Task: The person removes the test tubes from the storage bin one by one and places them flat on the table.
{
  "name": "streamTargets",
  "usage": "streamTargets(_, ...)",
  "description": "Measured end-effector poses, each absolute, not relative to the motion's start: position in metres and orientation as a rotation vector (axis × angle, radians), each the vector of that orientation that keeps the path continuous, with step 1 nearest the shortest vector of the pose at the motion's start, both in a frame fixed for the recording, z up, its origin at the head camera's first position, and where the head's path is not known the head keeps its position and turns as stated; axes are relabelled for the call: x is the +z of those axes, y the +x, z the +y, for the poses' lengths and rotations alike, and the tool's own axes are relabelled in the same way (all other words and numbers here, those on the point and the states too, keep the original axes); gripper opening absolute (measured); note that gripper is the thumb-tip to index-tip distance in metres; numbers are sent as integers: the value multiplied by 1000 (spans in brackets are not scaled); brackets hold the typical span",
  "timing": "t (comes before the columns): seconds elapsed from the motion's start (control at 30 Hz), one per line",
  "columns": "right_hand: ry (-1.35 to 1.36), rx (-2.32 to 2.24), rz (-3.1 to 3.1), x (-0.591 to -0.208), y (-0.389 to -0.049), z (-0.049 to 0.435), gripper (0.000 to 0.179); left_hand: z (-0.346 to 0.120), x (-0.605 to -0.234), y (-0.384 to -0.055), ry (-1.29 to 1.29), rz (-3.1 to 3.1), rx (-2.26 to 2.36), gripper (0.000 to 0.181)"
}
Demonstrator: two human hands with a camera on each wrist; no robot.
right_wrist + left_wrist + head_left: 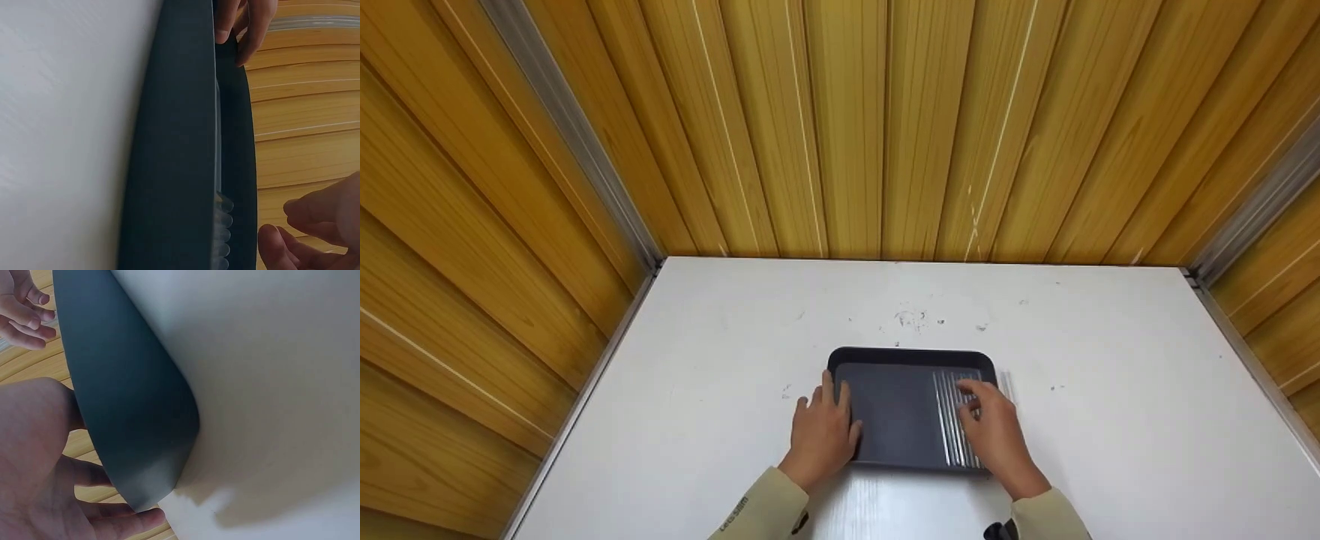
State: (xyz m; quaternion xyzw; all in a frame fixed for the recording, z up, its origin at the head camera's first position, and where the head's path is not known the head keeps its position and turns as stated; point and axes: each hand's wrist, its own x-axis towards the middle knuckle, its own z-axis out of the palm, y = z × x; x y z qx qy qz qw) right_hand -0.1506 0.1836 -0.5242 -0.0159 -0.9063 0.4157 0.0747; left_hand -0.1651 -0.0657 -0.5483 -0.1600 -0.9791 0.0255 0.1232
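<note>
Dark lettering (733,514) stands on the left sleeve (769,501), well back from the fingers of the left hand (821,431) and on the sleeve's outer side. It runs lengthwise along the cloth, rising on a slant toward those fingers in the head view. Its first letters look like "Lets"; the remainder is too small and blurred to read.

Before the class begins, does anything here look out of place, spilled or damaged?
Dark marks dot the white table, mainly beyond the tray, odd on an otherwise plain surface. The clear tubes lie side by side in the tray; nothing looks spilled.
</note>
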Motion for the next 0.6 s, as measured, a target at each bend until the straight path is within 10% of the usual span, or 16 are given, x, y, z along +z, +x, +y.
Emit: streamTargets(0.6,17,1227,-2726,-533,-152,169,32,-65,-547,-164,-469,-2854,46,61)
